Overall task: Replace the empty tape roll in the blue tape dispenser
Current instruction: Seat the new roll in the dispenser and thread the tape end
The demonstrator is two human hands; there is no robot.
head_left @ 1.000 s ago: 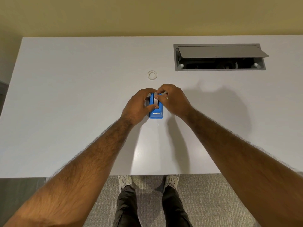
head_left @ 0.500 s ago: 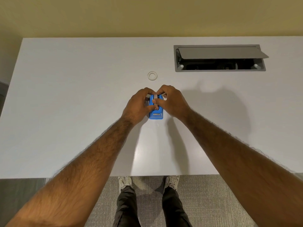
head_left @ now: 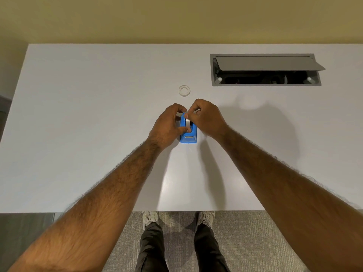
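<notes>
**Both hands on the dispenser at mid-table**

Head view: the blue tape dispenser (head_left: pixel 188 135) stands on the table (head_left: pixel 78 124) about midway between the near and far edges. Its long axis runs from near edge to far edge, and its slotted end faces the person. The left hand (head_left: pixel 168 124) grips it from the left side, fingers curled over the far end and thumb laid across the body. The right hand (head_left: pixel 207 118) comes in from the right with its fingers curled, thumb and forefinger pinching at the tape roll (head_left: pixel 187 121), a pale band showing along the dispenser's top. Whether they hold the roll itself or a loose end of tape is too small to tell. Both hands touch the dispenser, so neither has to reach. Both forearms stretch out from the near edge, wrists low. A small white ring (head_left: pixel 184 90), probably the spent core, lies apart towards the far edge, with an open cable hatch (head_left: pixel 265 69) near the far right corner
</notes>
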